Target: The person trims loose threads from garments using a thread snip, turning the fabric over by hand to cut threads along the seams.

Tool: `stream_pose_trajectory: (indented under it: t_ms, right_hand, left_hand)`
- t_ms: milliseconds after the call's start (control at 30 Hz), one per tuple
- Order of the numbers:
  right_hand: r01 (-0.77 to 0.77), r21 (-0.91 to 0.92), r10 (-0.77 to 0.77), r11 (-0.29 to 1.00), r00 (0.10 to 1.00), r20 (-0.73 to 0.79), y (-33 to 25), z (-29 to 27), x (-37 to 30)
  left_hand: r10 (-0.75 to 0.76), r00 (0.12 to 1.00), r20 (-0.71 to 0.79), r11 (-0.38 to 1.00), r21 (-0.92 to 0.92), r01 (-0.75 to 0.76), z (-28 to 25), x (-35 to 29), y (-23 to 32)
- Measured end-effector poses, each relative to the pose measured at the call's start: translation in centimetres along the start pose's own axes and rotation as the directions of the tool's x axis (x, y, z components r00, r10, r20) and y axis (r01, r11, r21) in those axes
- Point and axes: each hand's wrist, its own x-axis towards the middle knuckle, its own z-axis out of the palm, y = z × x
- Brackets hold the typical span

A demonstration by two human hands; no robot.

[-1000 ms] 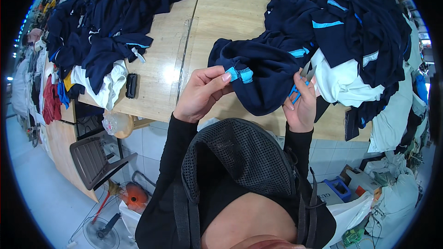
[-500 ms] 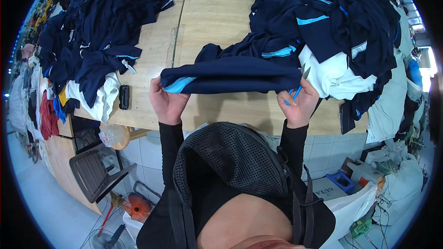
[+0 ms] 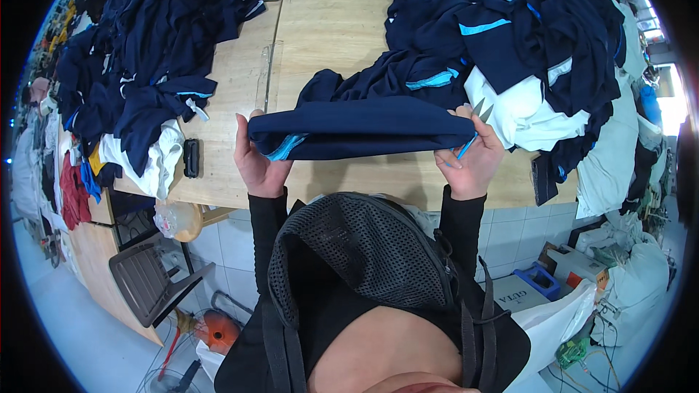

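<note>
A navy garment (image 3: 364, 127) with a light-blue inset near its left end is stretched level between my two hands, above the near part of the table. My left hand (image 3: 260, 166) is closed on its left end, with the thumb upright at the edge. At the other end, my right hand (image 3: 472, 164) grips the fabric and also keeps a pair of blue-handled thread snips (image 3: 466, 147) in the palm, blades pointing up. Part of the garment trails back to the heap behind it. Some fingers of both hands are hidden by the cloth.
Navy garments with light-blue trim form a left heap (image 3: 160, 44) and a right heap (image 3: 531, 44) on the wooden table (image 3: 328, 22). White cloth (image 3: 520, 113) pokes out at right. A small black case (image 3: 191, 158) lies left of my left hand. A brown chair (image 3: 145, 276) stands lower left.
The stretched garment has rolled slightly, so its light-blue inset shows less and its lower face more. My left hand's thumb now stands upright. The view has shifted a little.
</note>
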Motion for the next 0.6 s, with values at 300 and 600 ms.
stream_pose_trajectory:
  t_ms: [300,600]
  right_hand:
    - [0.062,-0.166,-0.079,0.984,0.992,-0.095,0.2,0.5,-0.4]
    - [0.101,-0.803,-0.475,0.587,0.846,-0.24,2.0,1.7,1.6]
  left_hand:
    - [-0.025,0.977,-0.213,0.975,0.211,0.071,0.7,-0.5,-0.6]
    - [-0.098,0.973,-0.209,0.855,0.483,0.19,4.0,3.7,-4.4]
